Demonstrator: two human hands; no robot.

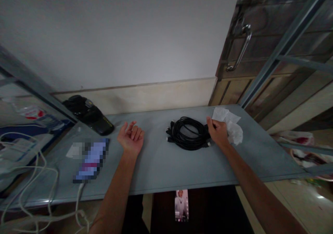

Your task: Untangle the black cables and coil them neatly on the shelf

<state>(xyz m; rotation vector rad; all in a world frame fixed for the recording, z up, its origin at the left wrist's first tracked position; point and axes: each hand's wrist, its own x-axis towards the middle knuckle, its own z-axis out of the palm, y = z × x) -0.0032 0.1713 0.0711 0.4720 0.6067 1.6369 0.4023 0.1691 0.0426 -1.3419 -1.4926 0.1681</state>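
A coil of black cable point(188, 133) lies on the grey metal shelf point(161, 164), right of the middle. My right hand point(218, 132) rests at the coil's right edge, fingers closed on a crumpled white cloth point(231, 124) that spreads out behind and to the right of the hand. My left hand point(131, 138) lies palm up on the shelf left of the coil, fingers loosely curled and holding nothing.
A black device point(88, 115) sits at the back left. A blurred phone point(91, 160) lies front left with a white cord point(39, 192) trailing off the edge. A metal door with a handle point(240, 46) stands at the right. Another phone point(181, 205) shows below the shelf.
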